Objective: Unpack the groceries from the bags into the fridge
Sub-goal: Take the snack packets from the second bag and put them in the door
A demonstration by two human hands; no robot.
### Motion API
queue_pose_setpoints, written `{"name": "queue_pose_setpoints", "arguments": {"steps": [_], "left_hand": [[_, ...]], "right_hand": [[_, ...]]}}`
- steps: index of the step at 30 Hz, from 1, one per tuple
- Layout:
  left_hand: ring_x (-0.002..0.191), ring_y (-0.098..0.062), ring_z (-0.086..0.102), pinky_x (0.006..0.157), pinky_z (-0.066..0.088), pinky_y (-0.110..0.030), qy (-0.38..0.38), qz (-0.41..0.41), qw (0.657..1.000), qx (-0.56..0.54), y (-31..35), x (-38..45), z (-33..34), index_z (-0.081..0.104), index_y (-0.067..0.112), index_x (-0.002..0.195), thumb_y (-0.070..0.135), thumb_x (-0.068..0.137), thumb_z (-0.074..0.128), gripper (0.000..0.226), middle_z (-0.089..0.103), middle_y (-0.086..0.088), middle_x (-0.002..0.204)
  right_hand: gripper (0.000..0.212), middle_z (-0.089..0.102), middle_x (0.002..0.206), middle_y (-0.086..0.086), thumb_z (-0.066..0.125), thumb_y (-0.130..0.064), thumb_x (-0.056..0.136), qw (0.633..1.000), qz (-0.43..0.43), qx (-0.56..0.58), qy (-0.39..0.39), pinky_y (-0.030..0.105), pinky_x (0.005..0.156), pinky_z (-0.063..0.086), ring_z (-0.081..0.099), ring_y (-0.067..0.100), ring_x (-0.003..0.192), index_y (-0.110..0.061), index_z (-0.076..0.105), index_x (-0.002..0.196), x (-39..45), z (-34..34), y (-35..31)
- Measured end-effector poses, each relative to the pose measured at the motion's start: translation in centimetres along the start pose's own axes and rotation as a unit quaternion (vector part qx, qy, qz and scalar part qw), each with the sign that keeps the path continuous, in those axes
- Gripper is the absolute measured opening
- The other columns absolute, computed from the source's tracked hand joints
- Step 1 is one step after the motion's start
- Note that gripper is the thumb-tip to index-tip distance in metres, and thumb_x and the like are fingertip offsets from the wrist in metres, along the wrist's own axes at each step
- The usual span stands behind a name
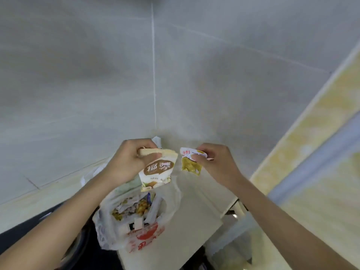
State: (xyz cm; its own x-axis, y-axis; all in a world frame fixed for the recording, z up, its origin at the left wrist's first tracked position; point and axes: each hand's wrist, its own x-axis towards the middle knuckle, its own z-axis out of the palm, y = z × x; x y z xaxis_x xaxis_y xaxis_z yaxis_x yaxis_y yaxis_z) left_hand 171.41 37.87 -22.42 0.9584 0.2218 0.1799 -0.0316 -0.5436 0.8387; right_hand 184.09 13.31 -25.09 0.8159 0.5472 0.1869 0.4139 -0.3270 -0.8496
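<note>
My left hand [127, 160] grips the top edge of a cream and brown snack packet [156, 173] with large printed characters. Just right of it, my right hand [216, 162] pinches a small yellow-green sachet [191, 162] by its white top. Both packets hang in the air above a clear plastic grocery bag [136, 221] with red print. The bag stands open on a pale surface and holds several more packets. No fridge is in view.
The bag stands on a pale square top [194, 211]. Grey tiled floor [175, 75] fills the upper view. A yellow-patterned panel with a pale blue strip [321, 152] runs along the right. Dark objects [48, 221] lie at the lower left.
</note>
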Motion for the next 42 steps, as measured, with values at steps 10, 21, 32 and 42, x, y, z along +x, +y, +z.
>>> {"name": "queue_pose_setpoints", "arguments": {"steps": [10,21,32,42], "left_hand": [[0.065,-0.004,0.063,0.058,0.047,-0.017,-0.164,0.205,0.956,-0.13,19.0,0.6,9.2,0.076,0.017,0.082,0.017,0.087,0.081,0.007,0.071,0.004,0.074],[0.072,-0.015,0.067,0.068,0.05,-0.036,-0.423,0.396,0.788,-0.209,40.1,-14.3,28.5,0.075,0.018,0.084,0.02,0.088,0.08,0.007,0.072,-0.002,0.077],[0.071,-0.01,0.062,0.069,0.046,-0.031,-0.599,0.441,0.588,-0.317,56.0,-41.1,44.6,0.075,0.013,0.084,0.016,0.087,0.081,0.007,0.073,-0.006,0.08],[0.081,-0.027,0.075,0.07,0.062,-0.048,-0.73,0.425,0.409,-0.345,65.2,-62.3,52.0,0.074,0.017,0.087,0.021,0.091,0.077,0.006,0.077,-0.002,0.083]], "right_hand": [[0.014,0.064,0.069,-0.01,0.077,-0.004,0.092,0.959,0.034,-0.03,0.278,0.022,0.063,0.042,0.053,0.007,0.063,-0.01,0.073,0.08,-20.0,-15.8,-9.4],[0.013,0.073,0.075,0.0,0.078,-0.005,0.092,0.804,0.136,-0.082,0.573,0.039,0.07,0.05,0.066,0.015,0.071,-0.013,0.075,0.082,-51.4,-23.9,-17.1],[0.009,0.069,0.08,0.022,0.073,-0.008,0.094,0.566,0.232,-0.196,0.767,0.036,0.069,0.049,0.064,0.019,0.073,-0.004,0.07,0.087,-80.5,-22.5,-23.5],[0.013,0.065,0.068,-0.009,0.072,-0.019,0.092,0.317,0.345,-0.293,0.833,0.029,0.062,0.046,0.06,0.009,0.066,-0.022,0.069,0.08,-94.5,-17.5,-27.9]]}}
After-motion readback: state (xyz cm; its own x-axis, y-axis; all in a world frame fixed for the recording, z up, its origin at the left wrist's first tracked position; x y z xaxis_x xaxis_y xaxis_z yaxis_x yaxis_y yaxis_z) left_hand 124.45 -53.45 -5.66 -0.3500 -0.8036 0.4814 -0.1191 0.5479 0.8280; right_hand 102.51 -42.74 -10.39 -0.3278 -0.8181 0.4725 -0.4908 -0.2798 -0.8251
